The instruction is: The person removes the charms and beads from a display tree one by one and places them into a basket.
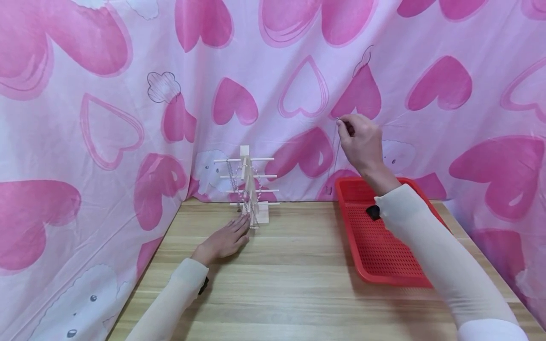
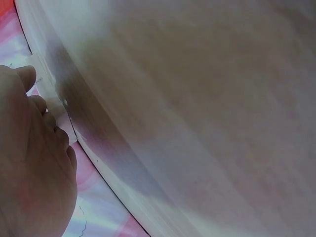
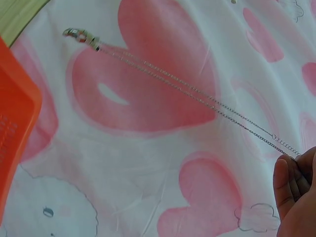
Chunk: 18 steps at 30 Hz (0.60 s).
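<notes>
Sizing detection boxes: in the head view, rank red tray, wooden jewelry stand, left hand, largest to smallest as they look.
1. red tray, plainly the largest.
2. wooden jewelry stand.
3. left hand, close to the stand in apparent size; the stand sits slightly farther from the camera, so the order of these two is unsure.

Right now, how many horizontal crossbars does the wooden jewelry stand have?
4, stacked up the wooden stand: top, second, third, lowest by the base.

Two bare hands, left hand [image 1: 226, 239] at lower centre-left of the head view, right hand [image 1: 360, 144] at upper right of centre, both arms in long, close-fitting cream sleeves reaching the wrists, small black device strapped under each wrist, no rings visible
</notes>
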Each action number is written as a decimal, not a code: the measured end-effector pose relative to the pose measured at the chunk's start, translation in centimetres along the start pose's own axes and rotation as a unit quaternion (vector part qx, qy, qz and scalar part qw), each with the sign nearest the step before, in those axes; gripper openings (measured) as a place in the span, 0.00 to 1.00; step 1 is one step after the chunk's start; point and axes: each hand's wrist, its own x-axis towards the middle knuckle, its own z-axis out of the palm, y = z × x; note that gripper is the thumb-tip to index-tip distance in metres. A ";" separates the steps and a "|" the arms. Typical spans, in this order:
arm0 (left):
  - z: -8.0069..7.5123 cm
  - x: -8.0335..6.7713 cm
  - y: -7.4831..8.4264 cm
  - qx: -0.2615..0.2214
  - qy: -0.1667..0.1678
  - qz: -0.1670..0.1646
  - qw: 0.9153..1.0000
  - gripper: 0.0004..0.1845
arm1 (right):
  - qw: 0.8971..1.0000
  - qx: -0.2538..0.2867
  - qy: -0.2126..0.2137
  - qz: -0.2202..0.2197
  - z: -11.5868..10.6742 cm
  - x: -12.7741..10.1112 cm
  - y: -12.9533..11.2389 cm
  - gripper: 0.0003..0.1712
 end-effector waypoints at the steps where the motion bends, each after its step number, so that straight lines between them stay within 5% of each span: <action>1: 0.0 0.0 0.0 0.002 -0.001 -0.001 1.000 0.35 | 1.000 -0.006 0.002 0.000 -0.2 0.1 0.1 0.13; 18: 0.8 0.1 -0.4 0.003 0.010 -0.001 1.000 0.36 | 0.998 -0.043 0.044 0.005 -4.1 0.5 3.1 0.13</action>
